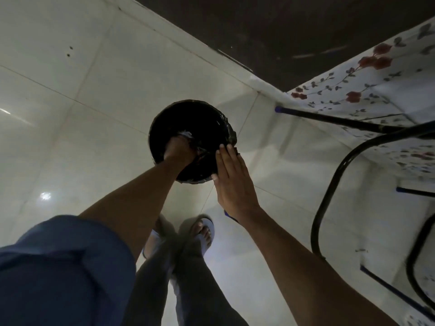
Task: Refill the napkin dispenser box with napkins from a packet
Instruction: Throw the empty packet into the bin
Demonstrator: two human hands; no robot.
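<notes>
A round black bin [204, 114] with a black liner stands on the pale tiled floor below me. My left hand [180, 150] reaches down inside it, fingers curled on a pale crumpled wrapper [186, 134]. My right hand [231, 177] lies flat against the bin's right rim, fingers straight and holding nothing. Neither the napkin dispenser box nor a packet of napkins is in view.
A table with a white floral cloth [367, 85] stands at the right. In front of it is a black metal chair frame [329, 184] with blue-tipped legs. My feet in sandals [204, 234] are just behind the bin. A dark strip [282, 27] runs along the top.
</notes>
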